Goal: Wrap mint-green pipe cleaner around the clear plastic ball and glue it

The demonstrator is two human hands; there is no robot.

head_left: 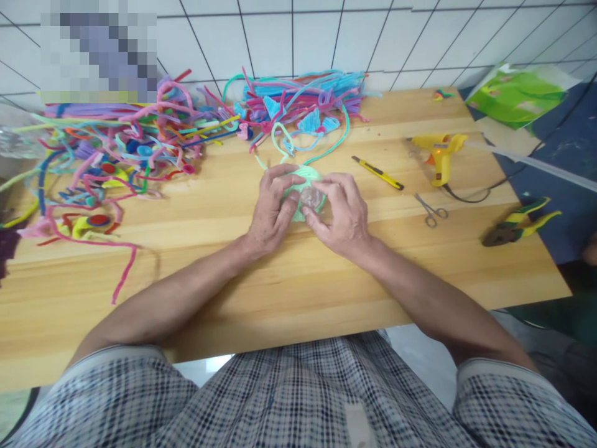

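Between my two hands, low over the wooden table, is a light green coil of fuzzy stems (306, 175) with a clear, shiny round piece (311, 198) at its middle. My left hand (276, 205) curls its fingers and thumb round the coil's left side. On the right side, my right hand (342, 208) has its fingertips and thumb at the edge of the clear piece. Green stems (280, 140) stretch away from the coil toward the back. The undersides of the coil and the exact fingertip contacts are hidden.
Colourful fuzzy stems (177, 134) pile up at the back left, with a blue and pink bundle (308, 93) beside them. Rightward lie a yellow cutter (377, 173), scissors (431, 211), a yellow glue gun (439, 155), pliers (515, 224) and a green packet (517, 96). A tiled wall stands behind.
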